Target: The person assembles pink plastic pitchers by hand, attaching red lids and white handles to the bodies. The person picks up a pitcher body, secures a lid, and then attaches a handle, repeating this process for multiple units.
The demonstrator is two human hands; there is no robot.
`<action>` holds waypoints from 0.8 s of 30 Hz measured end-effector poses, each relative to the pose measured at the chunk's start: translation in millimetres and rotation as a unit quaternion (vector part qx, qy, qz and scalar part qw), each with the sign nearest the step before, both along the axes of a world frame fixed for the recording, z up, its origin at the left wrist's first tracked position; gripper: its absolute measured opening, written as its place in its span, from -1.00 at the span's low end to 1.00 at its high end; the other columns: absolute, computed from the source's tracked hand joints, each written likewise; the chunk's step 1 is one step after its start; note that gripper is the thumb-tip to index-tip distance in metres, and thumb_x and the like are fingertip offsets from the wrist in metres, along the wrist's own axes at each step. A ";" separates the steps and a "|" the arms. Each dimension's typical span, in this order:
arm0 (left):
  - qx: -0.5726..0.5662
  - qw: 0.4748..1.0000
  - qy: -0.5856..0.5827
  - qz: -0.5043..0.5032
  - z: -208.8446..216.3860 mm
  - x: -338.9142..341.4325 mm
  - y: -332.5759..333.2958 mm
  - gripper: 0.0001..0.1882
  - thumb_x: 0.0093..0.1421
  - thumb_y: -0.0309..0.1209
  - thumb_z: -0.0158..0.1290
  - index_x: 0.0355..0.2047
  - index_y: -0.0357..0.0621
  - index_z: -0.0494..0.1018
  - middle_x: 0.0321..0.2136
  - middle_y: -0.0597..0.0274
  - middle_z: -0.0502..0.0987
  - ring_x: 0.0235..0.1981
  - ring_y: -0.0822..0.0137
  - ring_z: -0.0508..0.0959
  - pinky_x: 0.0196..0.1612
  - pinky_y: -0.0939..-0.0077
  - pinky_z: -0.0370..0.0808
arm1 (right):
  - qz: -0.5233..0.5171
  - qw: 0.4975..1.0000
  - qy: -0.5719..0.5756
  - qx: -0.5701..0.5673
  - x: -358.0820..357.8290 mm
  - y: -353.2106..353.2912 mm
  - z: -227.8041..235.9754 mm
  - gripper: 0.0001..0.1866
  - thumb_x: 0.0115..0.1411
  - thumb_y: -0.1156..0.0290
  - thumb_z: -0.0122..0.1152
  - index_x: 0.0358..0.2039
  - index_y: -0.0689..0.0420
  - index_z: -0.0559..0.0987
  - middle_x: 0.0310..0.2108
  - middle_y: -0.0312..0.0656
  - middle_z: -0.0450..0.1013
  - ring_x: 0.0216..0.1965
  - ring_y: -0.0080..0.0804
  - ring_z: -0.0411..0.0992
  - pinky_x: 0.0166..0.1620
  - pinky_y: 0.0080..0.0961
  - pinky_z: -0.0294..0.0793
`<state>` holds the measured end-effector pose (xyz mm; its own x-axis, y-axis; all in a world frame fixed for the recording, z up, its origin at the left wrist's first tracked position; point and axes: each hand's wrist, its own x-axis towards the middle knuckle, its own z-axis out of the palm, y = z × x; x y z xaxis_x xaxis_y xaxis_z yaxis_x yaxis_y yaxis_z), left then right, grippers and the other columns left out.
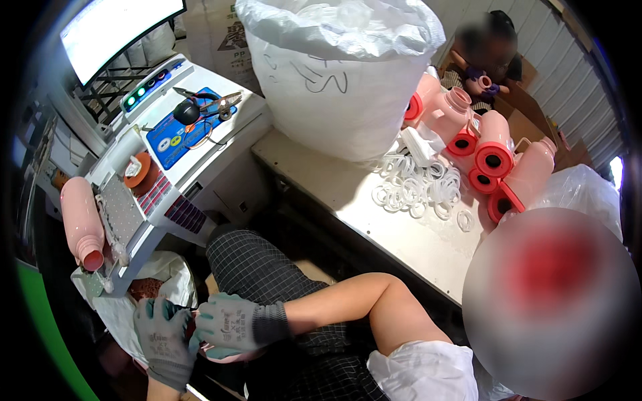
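My left hand (164, 341) and my right hand (231, 324) wear grey knit gloves with green fingertips and meet low in front of me, over my lap. Between and under them is a smooth pink piece (234, 358), mostly covered by the gloves; its shape is hard to make out. The right fingers curl over it from above, and the left fingers bend round its other end, where something dark red shows. Just beyond the left hand hangs a white sack (177, 271) with reddish-brown bits (146, 289) inside.
To the left, a white machine (227, 144) carries pliers (221, 105), an orange spool (139, 175) and a pink bottle (81, 217). A bench (394, 244) holds a big white sack (328, 87), white rings (418, 190) and pink bottles (493, 144). Another person (491, 50) handles a bottle. A large blurred shape (548, 334) fills the lower right.
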<state>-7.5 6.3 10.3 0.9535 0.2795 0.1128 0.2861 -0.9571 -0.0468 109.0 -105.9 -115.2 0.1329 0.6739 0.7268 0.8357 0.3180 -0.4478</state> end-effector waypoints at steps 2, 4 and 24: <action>-0.044 0.999 -0.002 -0.023 -7.3 1.1 12.7 -0.72 -0.14 -0.28 0.30 -0.40 -0.13 0.63 -0.26 0.03 0.49 -0.10 -0.07 0.46 -0.08 0.06 0.43 | -0.026 0.999 0.014 0.039 -9.0 1.8 -10.7 -0.70 0.17 0.05 0.18 -0.28 0.00 0.60 -0.18 -0.24 0.48 -0.08 -0.22 0.43 0.03 -0.20 0.42; -0.174 0.982 0.065 0.018 -9.1 -2.6 20.6 -0.73 -0.11 -0.30 0.31 -0.39 -0.15 0.62 -0.21 -0.01 0.48 -0.07 -0.09 0.48 -0.04 0.02 0.45 | 0.019 0.999 0.027 0.038 -7.9 6.1 -27.5 -0.70 0.16 0.07 0.20 -0.26 0.00 0.60 -0.19 -0.24 0.48 -0.08 -0.23 0.44 0.03 -0.18 0.43; -0.281 0.943 -0.118 0.134 -37.5 4.7 10.9 -0.73 -0.06 -0.39 0.32 -0.54 -0.21 0.43 -0.55 0.08 0.49 -0.51 0.05 0.53 -0.36 0.25 0.45 | -0.714 0.684 0.122 -0.094 421.4 -264.6 -43.8 -0.61 0.11 0.14 0.43 -0.12 0.10 0.70 -0.10 0.00 0.56 -0.01 -0.11 0.54 0.05 -0.21 0.50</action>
